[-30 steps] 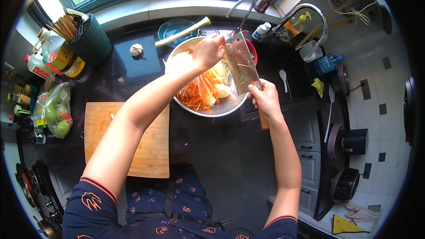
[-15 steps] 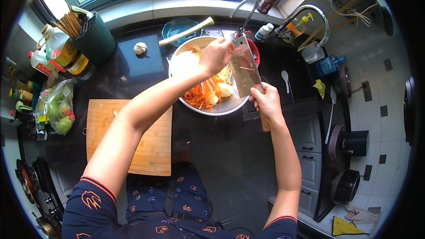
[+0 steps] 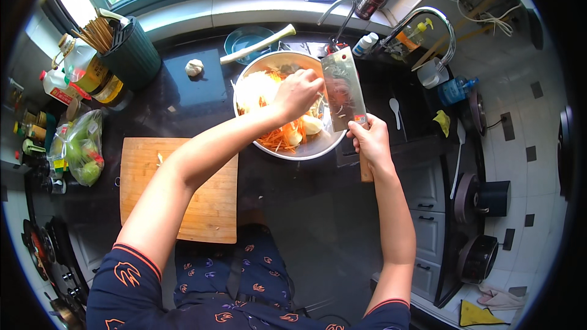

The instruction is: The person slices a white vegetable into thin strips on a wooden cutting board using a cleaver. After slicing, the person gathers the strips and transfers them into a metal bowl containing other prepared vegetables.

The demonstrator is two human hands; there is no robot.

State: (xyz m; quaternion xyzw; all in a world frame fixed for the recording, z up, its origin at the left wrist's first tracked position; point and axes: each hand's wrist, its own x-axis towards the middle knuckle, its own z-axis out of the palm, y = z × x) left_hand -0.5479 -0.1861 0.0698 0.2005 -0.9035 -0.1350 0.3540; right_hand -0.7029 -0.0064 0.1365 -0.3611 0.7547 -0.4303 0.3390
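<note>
My right hand [image 3: 370, 139] is wrapped round the wooden handle of a cleaver [image 3: 344, 91], holding its broad blade upright over the right rim of a large metal bowl [image 3: 304, 157]. Small wet bits cling to the blade. My left hand [image 3: 298, 95] hovers above the bowl with its fingers curled together, their tips close to the blade's left edge. Whatever those fingers may hold is hidden. Inside the bowl lie shredded carrot [image 3: 278, 139], pale shreds in bright glare, and pale peeled chunks [image 3: 312, 125].
A wooden cutting board [image 3: 208, 208] with a few scraps lies at the left. Behind are a garlic bulb [image 3: 194, 68], a glass bowl [image 3: 241, 38] with a leek stalk [image 3: 260, 44] across it, and a faucet [image 3: 449, 33]. A bag of green fruit [image 3: 85, 150] stands far left.
The cleaver's blade has shifted slightly right and turned its face more toward view. My left hand has dropped a little, away from the blade's upper part.
</note>
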